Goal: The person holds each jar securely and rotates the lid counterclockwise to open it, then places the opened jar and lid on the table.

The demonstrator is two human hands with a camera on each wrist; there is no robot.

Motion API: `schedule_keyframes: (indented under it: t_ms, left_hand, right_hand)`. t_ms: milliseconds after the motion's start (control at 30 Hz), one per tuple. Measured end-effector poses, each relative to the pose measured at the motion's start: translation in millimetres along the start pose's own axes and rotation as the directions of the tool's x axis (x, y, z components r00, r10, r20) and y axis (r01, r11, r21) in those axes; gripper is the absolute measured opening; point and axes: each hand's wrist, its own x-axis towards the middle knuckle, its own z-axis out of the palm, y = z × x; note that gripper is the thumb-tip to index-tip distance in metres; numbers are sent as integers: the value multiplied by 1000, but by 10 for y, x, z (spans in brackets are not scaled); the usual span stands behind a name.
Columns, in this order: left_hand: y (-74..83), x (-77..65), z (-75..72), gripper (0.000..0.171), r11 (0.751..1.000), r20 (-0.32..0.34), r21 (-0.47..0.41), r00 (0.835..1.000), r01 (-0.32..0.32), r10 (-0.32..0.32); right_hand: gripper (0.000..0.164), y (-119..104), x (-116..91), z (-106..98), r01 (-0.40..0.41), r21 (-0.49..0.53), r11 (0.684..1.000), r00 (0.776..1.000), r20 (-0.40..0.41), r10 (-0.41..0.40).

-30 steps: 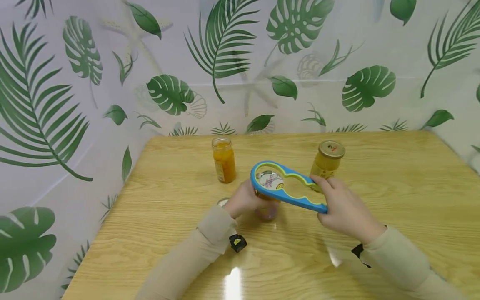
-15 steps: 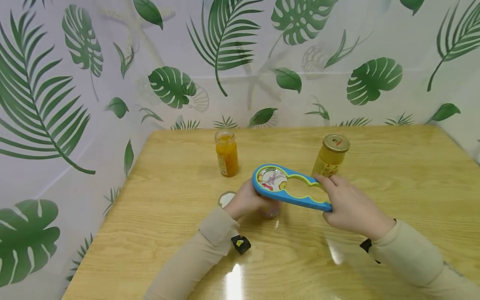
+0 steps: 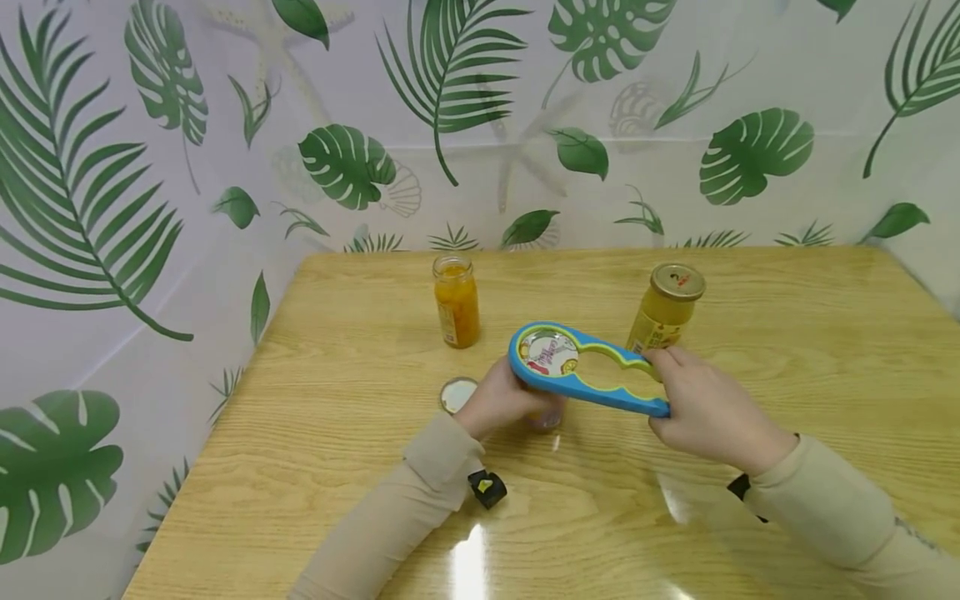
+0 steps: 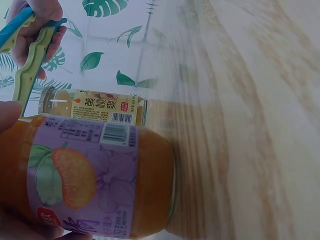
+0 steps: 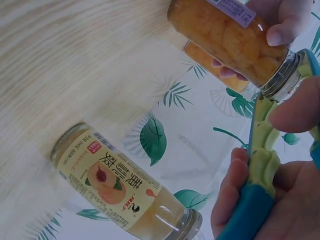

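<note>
My left hand (image 3: pixel 501 400) grips a glass jar of orange fruit segments (image 4: pixel 90 175) with a purple label, its fingers wrapped round the upper body. The jar stands upright on the table. Its printed lid (image 3: pixel 550 352) shows inside the round end of a blue and green jar opener (image 3: pixel 600 396). My right hand (image 3: pixel 712 412) holds that opener by the far end, thumb on one arm and fingers round the other. In the right wrist view, the opener's green toothed inner edge (image 5: pixel 262 145) reaches up to the jar's metal lid.
A lidded jar of yellow peaches (image 3: pixel 663 312) stands behind my right hand. Farther back on the left is an uncovered jar of orange fruit (image 3: pixel 456 308). A loose round lid (image 3: pixel 456 392) lies on the wooden table (image 3: pixel 337 417) beside my left wrist. A leaf-patterned cloth (image 3: pixel 480 200) hangs behind.
The opener's round end has settled over the lid, which now fills the ring. My left hand keeps its hold on the jar. The head view has tilted slightly downward.
</note>
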Motion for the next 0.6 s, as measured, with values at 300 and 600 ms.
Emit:
schedule_keyframes:
  t_ms: [300,600]
  left_hand:
    - [-18,16,6,58,1000,-10,10,1000,10,-10]
    - [24,-7,32,62,999,-33,21,999,29,-28]
  right_hand:
    - [53,19,11,-13,34,-24,999,999,-26,-34]
    - [49,51,13,8,62,-77,995,997,-32,-64]
